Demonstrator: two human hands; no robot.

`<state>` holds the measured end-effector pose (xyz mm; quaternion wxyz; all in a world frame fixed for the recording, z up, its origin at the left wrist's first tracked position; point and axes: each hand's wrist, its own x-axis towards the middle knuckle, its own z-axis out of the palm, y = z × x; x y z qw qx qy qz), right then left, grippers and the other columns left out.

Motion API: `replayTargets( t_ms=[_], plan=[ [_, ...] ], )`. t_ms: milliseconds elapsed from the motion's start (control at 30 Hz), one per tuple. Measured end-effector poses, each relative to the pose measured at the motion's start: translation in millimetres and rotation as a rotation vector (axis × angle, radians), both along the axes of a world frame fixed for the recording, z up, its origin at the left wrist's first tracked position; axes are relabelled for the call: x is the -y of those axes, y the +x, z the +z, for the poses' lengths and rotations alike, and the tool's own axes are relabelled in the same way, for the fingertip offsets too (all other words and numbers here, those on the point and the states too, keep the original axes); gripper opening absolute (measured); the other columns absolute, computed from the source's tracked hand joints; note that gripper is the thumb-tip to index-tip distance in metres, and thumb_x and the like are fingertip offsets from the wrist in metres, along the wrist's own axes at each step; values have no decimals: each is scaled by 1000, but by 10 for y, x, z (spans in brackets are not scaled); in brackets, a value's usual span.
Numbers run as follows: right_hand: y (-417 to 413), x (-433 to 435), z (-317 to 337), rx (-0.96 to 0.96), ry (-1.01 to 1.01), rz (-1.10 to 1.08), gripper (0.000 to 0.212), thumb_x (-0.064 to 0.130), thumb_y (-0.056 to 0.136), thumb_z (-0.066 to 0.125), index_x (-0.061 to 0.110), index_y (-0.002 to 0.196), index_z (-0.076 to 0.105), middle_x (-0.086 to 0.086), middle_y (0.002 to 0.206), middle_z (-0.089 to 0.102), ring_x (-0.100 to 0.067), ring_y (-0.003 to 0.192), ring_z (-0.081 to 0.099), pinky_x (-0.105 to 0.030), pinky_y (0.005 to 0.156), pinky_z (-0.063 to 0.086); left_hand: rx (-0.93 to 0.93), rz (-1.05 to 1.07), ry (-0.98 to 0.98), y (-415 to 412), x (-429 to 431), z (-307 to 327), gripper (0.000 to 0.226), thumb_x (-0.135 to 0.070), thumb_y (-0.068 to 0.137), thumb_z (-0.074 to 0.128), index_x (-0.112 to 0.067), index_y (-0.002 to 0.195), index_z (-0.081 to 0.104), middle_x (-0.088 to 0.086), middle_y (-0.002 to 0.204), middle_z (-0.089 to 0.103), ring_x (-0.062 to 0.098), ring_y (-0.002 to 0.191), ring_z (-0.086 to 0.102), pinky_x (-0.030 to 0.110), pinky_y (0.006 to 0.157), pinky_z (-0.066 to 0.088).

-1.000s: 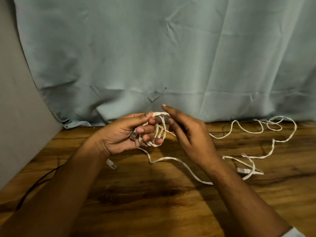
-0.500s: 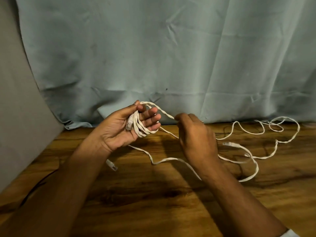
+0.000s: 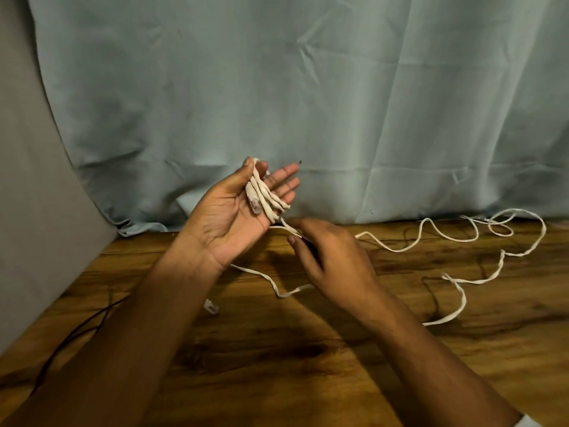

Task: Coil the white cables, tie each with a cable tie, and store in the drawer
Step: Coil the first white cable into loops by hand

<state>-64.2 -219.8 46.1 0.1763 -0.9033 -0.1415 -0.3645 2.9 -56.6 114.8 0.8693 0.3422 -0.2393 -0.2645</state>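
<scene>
One white cable [image 3: 267, 197]: about four loops round the straight fingers of left hand [image 3: 228, 223], palm up. Right hand [image 3: 332, 260] pinches the strand just below. Rest trails across table [image 3: 277, 365].

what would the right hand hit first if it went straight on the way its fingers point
Probably the left hand: the right hand points up-left at its palm edge, below the white cable coil wound on its fingers. Depth is unclear, so it might pass in front.
</scene>
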Motion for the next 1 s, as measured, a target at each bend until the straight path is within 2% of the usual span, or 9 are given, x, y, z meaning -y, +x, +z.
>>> replayTargets(
  t_ms=[100, 333, 433, 567, 700, 800, 867, 933, 1000],
  plan=[
    [-21, 34, 37, 40, -28, -13, 17, 24, 104, 57, 19, 116, 67, 2, 103, 68, -17, 94, 63, -33, 75, 49, 21, 159, 51, 71, -16, -20, 33, -30, 106, 43, -14, 85, 64, 24, 137, 62, 36, 134, 55, 46, 121, 33],
    [-67, 2, 75, 37, -241, 12, 19, 29, 103, 56, 19, 115, 67, -1, 100, 60, -24, 82, 65, -38, 64, 53, 152, 358, 335, 5, 76, -162, 26, -21, 106, 48, -7, 92, 64, 25, 132, 65, 34, 128, 61, 45, 116, 42],
    [-70, 3, 62, 62, -235, 75, 18, 29, 100, 60, 21, 115, 65, -1, 104, 64, -26, 84, 67, -40, 64, 55, 351, 363, 550, -47, 94, -233, 25, -22, 106, 50, -7, 96, 68, 23, 126, 68, 30, 122, 64, 47, 115, 43],
    [-74, 38, 60, 83, -243, 67, 23, 33, 97, 66, 18, 114, 68, -1, 108, 71, -22, 90, 70, -32, 68, 53, 595, 312, 844, -76, 99, -291, 26, -26, 106, 52, -6, 104, 68, 18, 108, 72, 28, 107, 68, 55, 109, 45],
    [-55, 53, 40, 80, -243, 56, 19, 38, 96, 69, 21, 101, 63, 2, 96, 68, -21, 84, 66, -32, 64, 46, 751, 273, 979, -77, 45, -263, 32, -29, 105, 49, -15, 83, 66, 15, 87, 67, 23, 87, 62, 59, 97, 47],
    [-51, 77, 47, 51, -156, 106, 20, 37, 94, 73, 21, 95, 62, 6, 91, 63, -16, 81, 61, -33, 65, 45, 757, 202, 1009, -81, 20, -273, 31, -19, 108, 45, -6, 85, 62, 20, 86, 68, 32, 81, 69, 49, 85, 56],
    [-55, 83, 77, -1, -55, 169, 17, 33, 92, 76, 20, 95, 65, 8, 89, 64, -9, 79, 59, -28, 65, 45, 729, 131, 1004, -78, 16, -287, 28, -15, 109, 43, -4, 90, 61, 20, 81, 69, 25, 69, 70, 37, 71, 58],
    [-56, 122, 112, -102, 85, 218, 14, 29, 92, 78, 23, 100, 69, 12, 88, 67, -4, 76, 60, -22, 64, 44, 732, 124, 1033, -34, -1, -310, 26, -17, 109, 42, -6, 93, 59, 7, 67, 67, 13, 56, 63, 26, 62, 53],
    [-41, 201, 127, -190, 143, 225, 12, 28, 92, 77, 29, 103, 71, 14, 86, 69, -5, 73, 62, -22, 62, 45, 735, 169, 1054, 42, -40, -316, 27, -23, 109, 42, -10, 92, 58, -1, 57, 63, 13, 51, 57, 26, 62, 48]
  ],
)
